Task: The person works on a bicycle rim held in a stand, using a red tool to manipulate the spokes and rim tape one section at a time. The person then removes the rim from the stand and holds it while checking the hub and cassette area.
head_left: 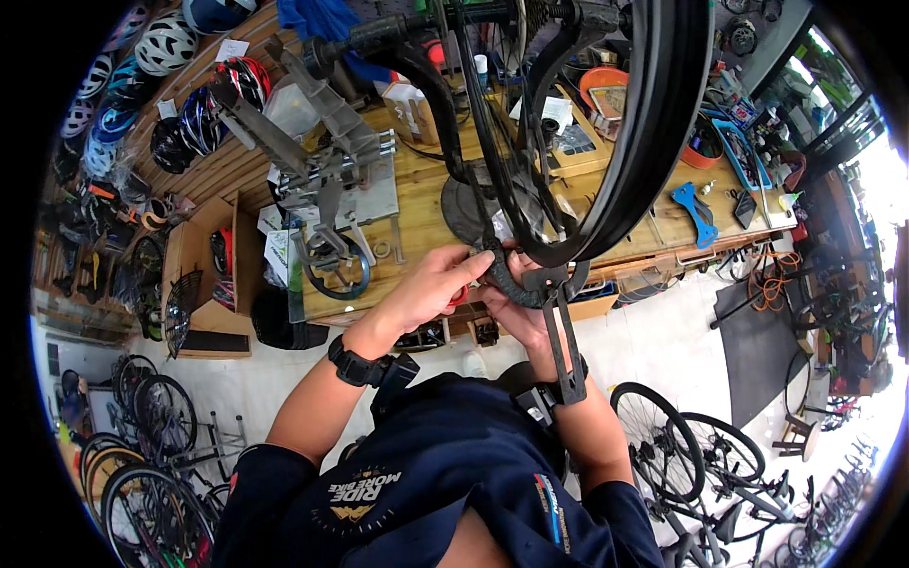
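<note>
So here's the wooden table (417, 204), stretching wide in front of me, and over it looms the big bicycle wheel (653, 123), its black rim sweeping down close to my hands! Black frame arms (417, 74) rise beside its spokes, and over to the left stands a grey metal stand (346, 142), bulky on the table. A dark slotted bar (565, 355) hangs over my right forearm. Down to the hands: my left grip (443, 284) is pinching, thumb laid on the black ribbed part (505, 275) with the fingers curled behind; my right grip (521, 317) cups in from below and beside it, but how firmly it's closed, I cannot tell. That ribbed part curves right between my two grips, at the near edge of the table, just beside the rim. Smallest of all, a red piece (459, 297) peeks out by my left grip, mostly hidden!
</note>
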{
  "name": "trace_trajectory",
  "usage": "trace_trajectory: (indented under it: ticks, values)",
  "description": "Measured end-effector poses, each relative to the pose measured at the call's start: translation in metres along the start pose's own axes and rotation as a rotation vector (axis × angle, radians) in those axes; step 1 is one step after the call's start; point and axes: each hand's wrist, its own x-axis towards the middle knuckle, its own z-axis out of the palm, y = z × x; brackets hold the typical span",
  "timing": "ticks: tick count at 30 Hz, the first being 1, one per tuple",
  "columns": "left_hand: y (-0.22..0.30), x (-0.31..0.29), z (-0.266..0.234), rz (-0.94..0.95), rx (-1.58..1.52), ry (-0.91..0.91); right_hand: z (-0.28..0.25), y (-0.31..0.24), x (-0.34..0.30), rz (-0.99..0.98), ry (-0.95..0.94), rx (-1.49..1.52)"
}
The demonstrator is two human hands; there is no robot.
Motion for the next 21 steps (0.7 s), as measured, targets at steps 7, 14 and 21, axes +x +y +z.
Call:
trace_trajectory:
  ticks: [7,14,21]
  values:
    - [-0.021,-0.013,-0.014,0.078,0.067,-0.087,-0.035,-0.024,-0.051,0.133,-0.019,-0.632]
    - [0.006,-0.053,0.006,0.167,0.377,-0.700,0.009,-0.027,-0.124,0.398,-0.281,-1.527]
    - [0.058,-0.072,0.043,0.409,0.461,-0.825,0.103,-0.049,-0.151,0.404,-0.256,-1.318]
